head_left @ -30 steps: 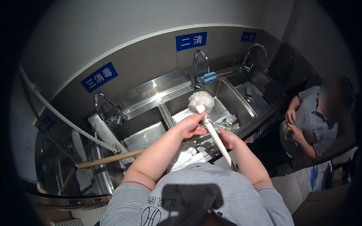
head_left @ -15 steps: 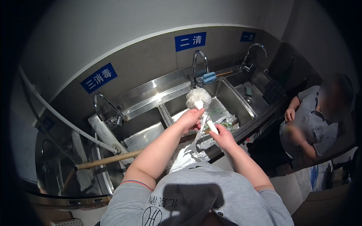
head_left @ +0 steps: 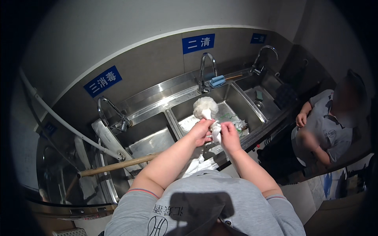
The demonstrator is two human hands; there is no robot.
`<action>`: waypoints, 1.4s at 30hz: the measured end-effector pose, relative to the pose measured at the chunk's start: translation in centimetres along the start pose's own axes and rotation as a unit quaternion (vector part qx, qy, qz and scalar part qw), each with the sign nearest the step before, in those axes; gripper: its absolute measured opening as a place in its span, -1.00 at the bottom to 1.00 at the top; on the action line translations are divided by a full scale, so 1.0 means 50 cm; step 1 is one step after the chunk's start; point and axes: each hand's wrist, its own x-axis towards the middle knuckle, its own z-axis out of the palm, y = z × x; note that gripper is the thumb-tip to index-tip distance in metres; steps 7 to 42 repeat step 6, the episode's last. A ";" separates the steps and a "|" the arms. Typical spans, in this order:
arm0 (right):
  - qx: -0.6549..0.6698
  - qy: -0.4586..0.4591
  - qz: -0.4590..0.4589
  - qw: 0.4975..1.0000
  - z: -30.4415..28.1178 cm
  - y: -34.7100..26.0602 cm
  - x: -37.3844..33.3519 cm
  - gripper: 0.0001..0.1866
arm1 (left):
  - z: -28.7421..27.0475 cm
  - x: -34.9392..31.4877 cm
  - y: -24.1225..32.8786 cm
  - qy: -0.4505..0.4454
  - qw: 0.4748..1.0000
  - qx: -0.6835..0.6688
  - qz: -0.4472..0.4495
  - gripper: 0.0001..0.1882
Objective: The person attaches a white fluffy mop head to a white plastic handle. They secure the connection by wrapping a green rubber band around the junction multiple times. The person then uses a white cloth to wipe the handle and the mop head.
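Note:
A white long-handled brush with a round, shaggy head points away from me over the middle sink basin. My left hand is closed around its white handle, just below the head. Bunched around the handle there is a crumpled white strip, thin like plastic film or cloth. Its material is unclear. My right hand pinches the strip's edge on the right side of the handle. The handle's lower end is hidden by the strip and my hands. More crumpled white sheeting lies at the sink's front edge, against my body.
A wooden pole slants across the left basin's front. Faucets rise behind the basins. A blue brush rests on the back ledge. Crumpled plastic and green strands lie in the middle basin. Another person stands close on the right.
My right hand has left the handle's lower end and moved up to the white strip, which is now bunched around the handle instead of hanging long. The brush head has dipped slightly.

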 end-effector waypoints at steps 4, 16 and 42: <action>0.107 0.014 0.214 0.971 -0.047 -0.041 0.055 -0.89 | -0.058 0.035 -0.018 -0.022 0.996 -0.084 0.001 -0.81; 0.106 0.017 0.228 0.968 -0.082 -0.039 0.081 -0.90 | -0.059 0.025 -0.013 -0.011 0.997 -0.078 -0.013 -0.79; 0.106 0.017 0.228 0.968 -0.082 -0.039 0.081 -0.90 | -0.059 0.025 -0.013 -0.011 0.997 -0.078 -0.013 -0.79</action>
